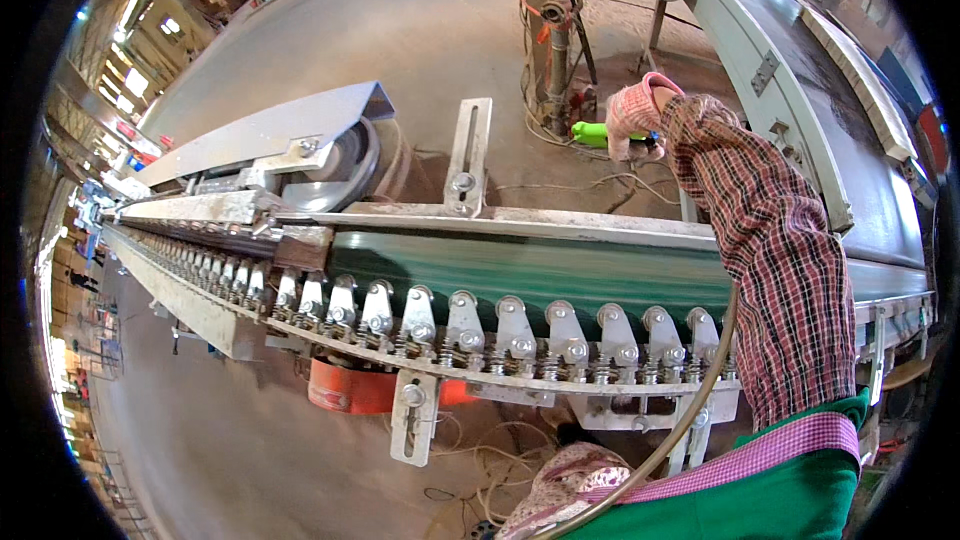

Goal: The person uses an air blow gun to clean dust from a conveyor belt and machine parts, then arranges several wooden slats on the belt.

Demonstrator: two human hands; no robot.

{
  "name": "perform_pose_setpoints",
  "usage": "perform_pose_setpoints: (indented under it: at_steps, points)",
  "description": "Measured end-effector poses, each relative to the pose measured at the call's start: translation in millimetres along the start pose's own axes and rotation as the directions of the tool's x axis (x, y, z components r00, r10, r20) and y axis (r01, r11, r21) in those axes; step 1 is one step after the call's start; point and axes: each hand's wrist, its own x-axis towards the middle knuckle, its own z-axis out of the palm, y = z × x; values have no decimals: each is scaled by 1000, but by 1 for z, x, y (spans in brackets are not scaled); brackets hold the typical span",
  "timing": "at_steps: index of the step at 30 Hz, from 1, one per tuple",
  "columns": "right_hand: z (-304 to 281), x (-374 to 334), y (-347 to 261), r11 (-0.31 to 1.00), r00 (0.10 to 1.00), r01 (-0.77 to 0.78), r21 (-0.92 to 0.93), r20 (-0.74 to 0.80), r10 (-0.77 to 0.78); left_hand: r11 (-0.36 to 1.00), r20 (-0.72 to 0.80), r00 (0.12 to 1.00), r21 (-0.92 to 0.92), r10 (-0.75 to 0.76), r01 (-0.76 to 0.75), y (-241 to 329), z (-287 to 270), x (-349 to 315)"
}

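My right hand [635, 120], in a pink knit glove, reaches out over the far side of the conveyor. Its fingers close round a bright green tool [590, 133]. Most of that tool is hidden by the glove, so I cannot make out its kind. A checked sleeve covers the arm, which crosses above the green conveyor belt [530, 265]. A beige hose [690, 415] curves up from below beside the sleeve. My left hand does not show.
Sprung metal rollers [515, 328] line the belt's near edge. A slotted bracket [466, 158] stands up behind it. Beyond are a wheel under a metal guard [270, 130], a post with a valve [556, 50] and another conveyor [770, 80]. An orange-red belt [350, 387] hangs below.
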Motion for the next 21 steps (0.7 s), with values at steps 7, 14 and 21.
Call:
perform_pose_setpoints:
  at_steps: [7, 14, 21]
  points:
    - [33, 26, 85, 951, 973, -197, -236, -163, 161, 984, 84, 994, 159, 63, -76, 14, -3, 28]
    - [52, 26, 107, 918, 948, -302, -256, -178, 262, 973, 103, 987, 179, 126, -143, 1, 3, 36]
    - [64, 31, 149, 984, 834, -175, -18, -535, 139, 972, 93, 991, 205, 98, -115, -4, 11, 31]
